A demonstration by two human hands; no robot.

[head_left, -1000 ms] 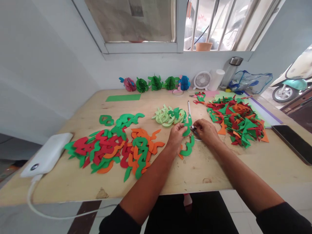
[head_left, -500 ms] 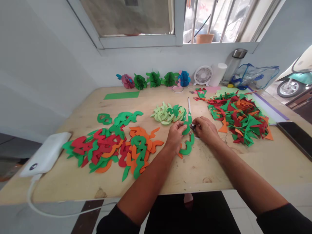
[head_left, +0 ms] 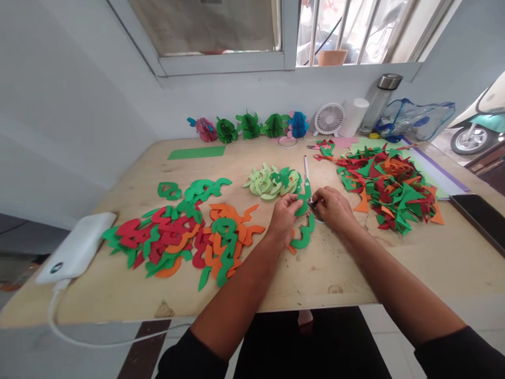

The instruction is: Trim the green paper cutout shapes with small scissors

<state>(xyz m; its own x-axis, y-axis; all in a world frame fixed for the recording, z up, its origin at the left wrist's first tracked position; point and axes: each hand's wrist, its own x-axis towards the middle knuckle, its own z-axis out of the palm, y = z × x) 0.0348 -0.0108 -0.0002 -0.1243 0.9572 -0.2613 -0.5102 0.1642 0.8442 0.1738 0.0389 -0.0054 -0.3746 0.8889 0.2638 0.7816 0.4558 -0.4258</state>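
Observation:
My left hand (head_left: 284, 215) is closed in a pinch on a curvy green paper cutout (head_left: 302, 205) over the middle of the table. Close by on its right, my right hand (head_left: 332, 206) grips a small dark metal tool (head_left: 311, 203) at the cutout's edge; its exact kind is too small to make out. Another wavy green paper piece (head_left: 303, 240) lies just below the fingers, with a bit of orange paper beside it. Behind the hands are a pile of light green paper cutouts (head_left: 266, 182) and a white pen (head_left: 306, 167).
Red, green and orange cutouts (head_left: 158, 237) are heaped at the left, beside a white power bank (head_left: 74, 248). Paper scraps (head_left: 390, 184) are piled at the right near a phone (head_left: 479, 218). Honeycomb paper figures (head_left: 250, 126), a small fan (head_left: 330, 120) and a bottle (head_left: 381, 102) line the wall.
Both hands stay nearly in place, with the green cutout and the small tool still held. The view has shifted very slightly.

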